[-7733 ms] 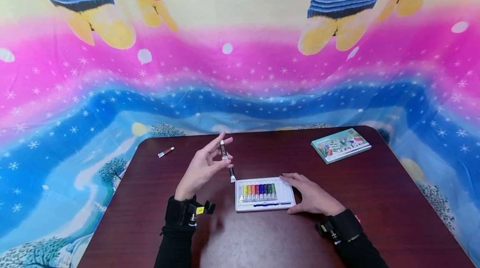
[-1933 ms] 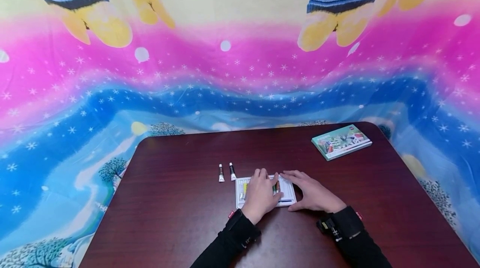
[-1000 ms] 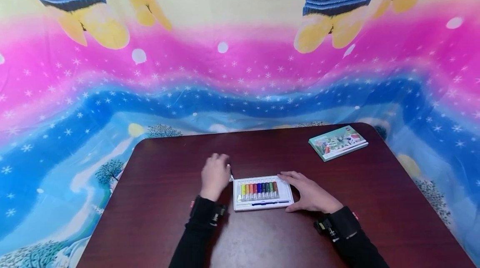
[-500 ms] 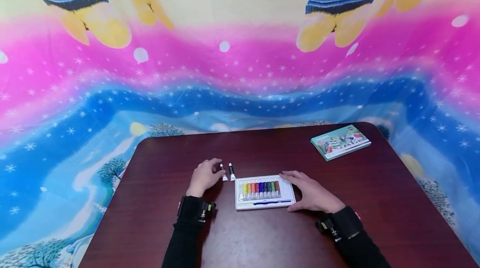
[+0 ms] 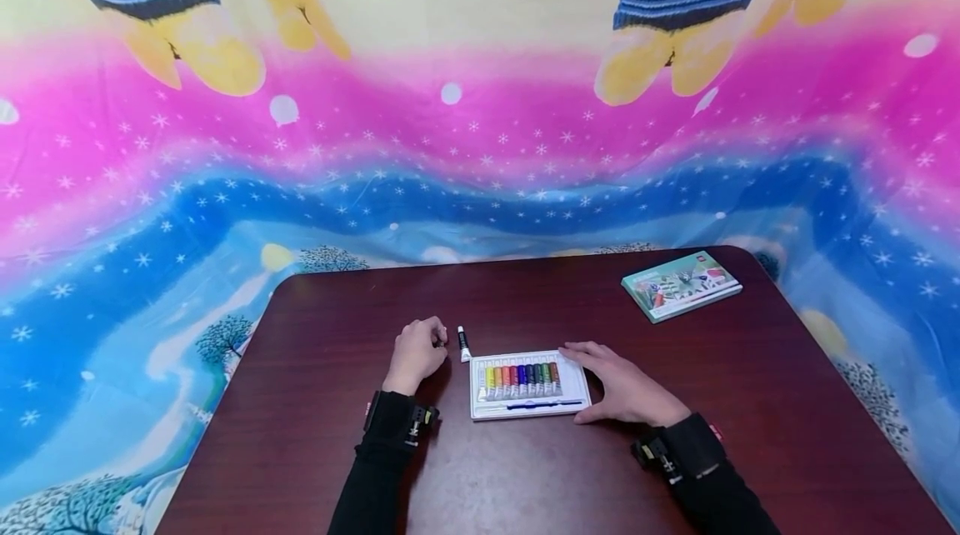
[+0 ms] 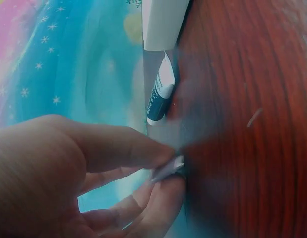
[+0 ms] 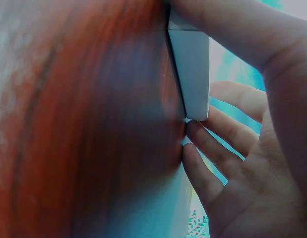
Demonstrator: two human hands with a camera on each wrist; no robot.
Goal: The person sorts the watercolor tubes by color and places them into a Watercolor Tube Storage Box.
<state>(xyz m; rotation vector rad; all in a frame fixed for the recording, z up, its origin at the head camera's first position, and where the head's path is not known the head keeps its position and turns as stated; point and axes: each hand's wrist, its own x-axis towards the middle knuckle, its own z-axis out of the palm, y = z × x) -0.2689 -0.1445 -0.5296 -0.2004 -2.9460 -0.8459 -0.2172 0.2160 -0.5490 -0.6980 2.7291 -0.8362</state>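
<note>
A white tray (image 5: 491,412) of paint tubes lies flat on the table, with a row of coloured tubes (image 5: 517,380) and a blue-handled paintbrush (image 5: 543,405) in it. Left of it, my left hand (image 5: 415,352) pinches a small paint tube (image 6: 168,169) between thumb and fingers, mostly covered in the head view. Between that hand and the tray's far left corner lies a black paint tube (image 5: 463,343) with a white end. My right hand (image 5: 626,387) holds the tray's right end, thumb at the near corner and fingers at the far one.
A green printed box (image 5: 681,285) lies at the far right of the dark red wooden table (image 5: 322,468). A patterned cloth (image 5: 480,143) hangs behind the table and at its sides.
A brown tube from the far left now lies at the row's right end. My left hand set its dark tube down, went over the tray, then returned and pinched that tube. The right hand stayed.
</note>
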